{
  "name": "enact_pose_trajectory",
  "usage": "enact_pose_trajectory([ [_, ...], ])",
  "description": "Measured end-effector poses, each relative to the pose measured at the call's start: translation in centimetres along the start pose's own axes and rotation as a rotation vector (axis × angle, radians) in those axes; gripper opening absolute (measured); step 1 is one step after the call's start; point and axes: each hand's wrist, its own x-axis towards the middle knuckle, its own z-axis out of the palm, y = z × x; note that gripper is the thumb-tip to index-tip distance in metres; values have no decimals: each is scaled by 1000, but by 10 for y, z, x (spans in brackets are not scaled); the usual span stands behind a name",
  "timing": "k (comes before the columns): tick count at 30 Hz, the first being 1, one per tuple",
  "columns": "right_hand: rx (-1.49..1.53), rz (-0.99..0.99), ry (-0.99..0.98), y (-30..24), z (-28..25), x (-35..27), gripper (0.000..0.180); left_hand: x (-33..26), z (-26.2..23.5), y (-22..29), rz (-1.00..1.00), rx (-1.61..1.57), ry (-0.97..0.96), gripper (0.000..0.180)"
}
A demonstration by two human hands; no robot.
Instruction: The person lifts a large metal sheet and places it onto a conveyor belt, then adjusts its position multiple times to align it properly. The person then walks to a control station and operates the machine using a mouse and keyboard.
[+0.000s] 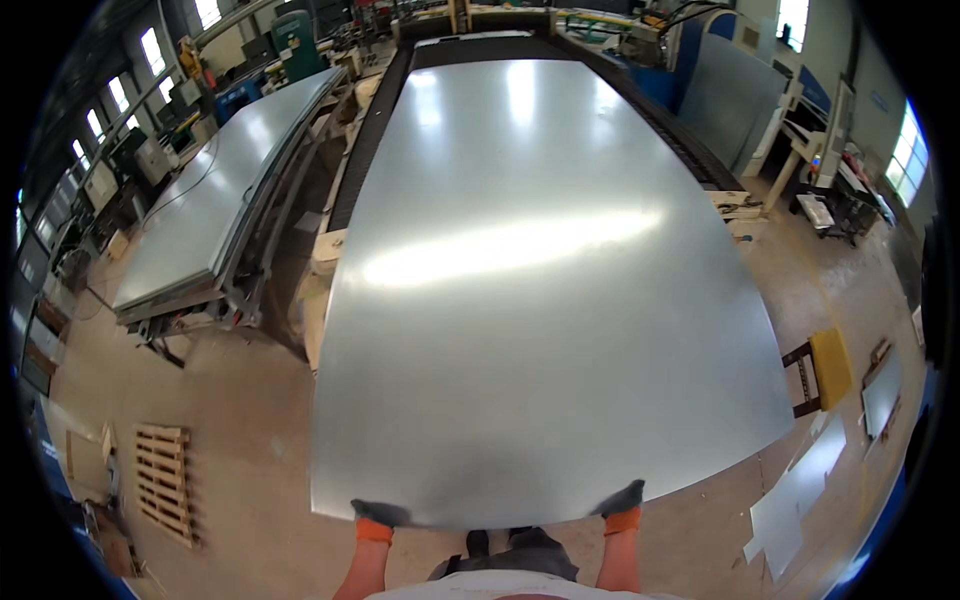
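A large, shiny sheet of metal [540, 350] stretches away from me, its far part lying over a dark slatted machine bed [365, 165]. Its near edge reaches out past the bed toward my body. At the left of that edge, my left hand [380, 514] in a dark glove with an orange cuff grips the sheet. My right hand [622, 500], gloved the same way, grips the edge farther right. Both thumbs lie on top of the metal, and the fingers underneath are hidden.
On the left, a stack of metal sheets [215, 200] rests on a steel frame. A wooden pallet [163, 480] lies on the floor at lower left. To the right stand a yellow-topped stool [830, 370] and, beyond it, a computer desk [815, 135]. Metal offcuts [800, 500] lie at lower right.
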Motion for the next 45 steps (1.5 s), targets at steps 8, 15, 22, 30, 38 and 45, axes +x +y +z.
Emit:
enact_pose_trajectory([
  [8, -63, 4, -142, -33, 84, 35, 66, 20, 60, -3, 380, 176, -222, 75],
  [15, 105, 7, -397, -56, 40, 90, 68, 29, 94, -39, 106, 87, -84, 71],
  [22, 276, 111, -602, -43, 87, 64, 73, 52, 74, -33, 78, -287, -304, 78],
  [30, 53, 22, -479, -33, 60, 110, 82, 69, 105, -77, 29, -365, -445, 90],
  [38, -29, 242, -584, -47, 66, 97, 97, 51, 117, -154, 61, -316, -507, 85],
  [45, 469, 132, -327, -149, -3, 127, 80, 33, 117, -140, -200, -467, -467, 81],
])
